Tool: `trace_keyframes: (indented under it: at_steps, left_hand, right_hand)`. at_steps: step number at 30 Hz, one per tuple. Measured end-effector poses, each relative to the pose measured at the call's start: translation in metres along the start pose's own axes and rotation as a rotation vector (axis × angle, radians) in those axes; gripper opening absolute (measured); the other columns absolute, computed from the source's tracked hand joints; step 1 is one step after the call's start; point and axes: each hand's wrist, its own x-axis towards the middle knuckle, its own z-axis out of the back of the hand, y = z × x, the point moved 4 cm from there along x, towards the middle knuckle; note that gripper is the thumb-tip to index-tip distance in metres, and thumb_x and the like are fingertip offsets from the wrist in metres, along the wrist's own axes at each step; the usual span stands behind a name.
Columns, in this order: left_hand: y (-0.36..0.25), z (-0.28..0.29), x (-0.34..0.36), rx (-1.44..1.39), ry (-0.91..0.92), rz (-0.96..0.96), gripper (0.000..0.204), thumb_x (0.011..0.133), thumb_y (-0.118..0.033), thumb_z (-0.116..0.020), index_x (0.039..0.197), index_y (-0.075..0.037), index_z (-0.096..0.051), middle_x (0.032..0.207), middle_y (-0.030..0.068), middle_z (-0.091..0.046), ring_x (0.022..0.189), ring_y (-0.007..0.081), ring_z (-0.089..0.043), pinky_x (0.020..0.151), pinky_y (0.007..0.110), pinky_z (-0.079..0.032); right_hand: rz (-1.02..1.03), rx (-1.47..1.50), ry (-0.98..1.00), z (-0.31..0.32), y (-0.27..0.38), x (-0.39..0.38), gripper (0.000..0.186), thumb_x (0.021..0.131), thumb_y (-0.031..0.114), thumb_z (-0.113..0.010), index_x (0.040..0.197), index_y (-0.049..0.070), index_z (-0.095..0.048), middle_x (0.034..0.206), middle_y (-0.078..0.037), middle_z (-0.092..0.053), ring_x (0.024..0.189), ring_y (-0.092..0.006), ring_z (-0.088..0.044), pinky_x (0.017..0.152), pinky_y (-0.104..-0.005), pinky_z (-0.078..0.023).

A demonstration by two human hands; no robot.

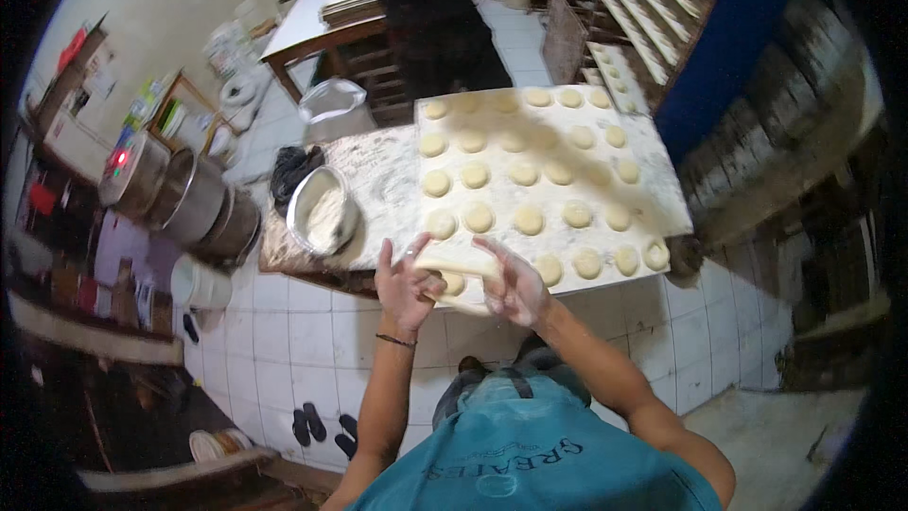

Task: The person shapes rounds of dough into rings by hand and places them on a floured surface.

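My left hand (407, 289) and my right hand (511, 284) are curled round opposite ends of a pale dough loop (457, 261), stretched sideways above the near edge of a floured board (445, 147). Rows of round pale dough pieces (528, 218) lie on the board. A ring of dough (655, 253) sits at its near right corner. Left of the board, a metal bowl of flour (326, 218) stands on the flour-dusted table (383, 180), beside a crumpled black bag (295, 170).
A person in dark clothes (435, 9) stands across the table. Behind are a white table (288, 38) and racks of trays (643, 9). Metal pots (189, 194) stand at the left. Sandals (312, 424) lie on the tiled floor (255, 350). A blue panel (709, 66) is at the right.
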Motion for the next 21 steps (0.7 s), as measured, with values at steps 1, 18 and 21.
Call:
trace_keyframes:
  at_steps: [1,18,21]
  left_hand:
    - [0.015,0.002,0.020,-0.073,-0.019,-0.090,0.048,0.087,-0.044,-0.038,0.111,-0.003,-0.046,0.061,0.0045,-0.045,0.050,0.0131,-0.042,0.067,0.036,-0.045]
    - [0.297,0.046,0.314,1.300,-0.019,0.658,0.058,0.086,-0.030,-0.054,0.129,-0.005,-0.026,0.086,0.0084,-0.052,0.062,0.0140,-0.050,0.054,0.024,-0.043]
    - [0.317,0.080,0.352,1.550,0.022,0.544,0.061,0.083,-0.023,-0.056,0.130,-0.002,-0.024,0.084,0.0100,-0.054,0.062,0.0161,-0.052,0.055,0.026,-0.044]
  right_hand:
    - [0.182,0.145,-0.069,0.016,0.015,0.003,0.038,0.091,0.028,-0.037,0.122,0.007,-0.039,0.054,-0.003,-0.045,0.042,-0.0087,-0.038,0.041,-0.0231,-0.037]
    - [0.461,0.133,-0.824,0.270,0.179,-0.167,0.038,0.090,0.028,-0.039,0.120,0.005,-0.039,0.086,-0.008,-0.053,0.062,-0.0151,-0.051,0.057,-0.0288,-0.045]
    - [0.459,-0.108,-0.965,0.303,0.220,-0.161,0.046,0.087,0.029,-0.044,0.124,0.003,-0.034,0.101,-0.012,-0.051,0.079,-0.0188,-0.054,0.069,-0.0313,-0.046]
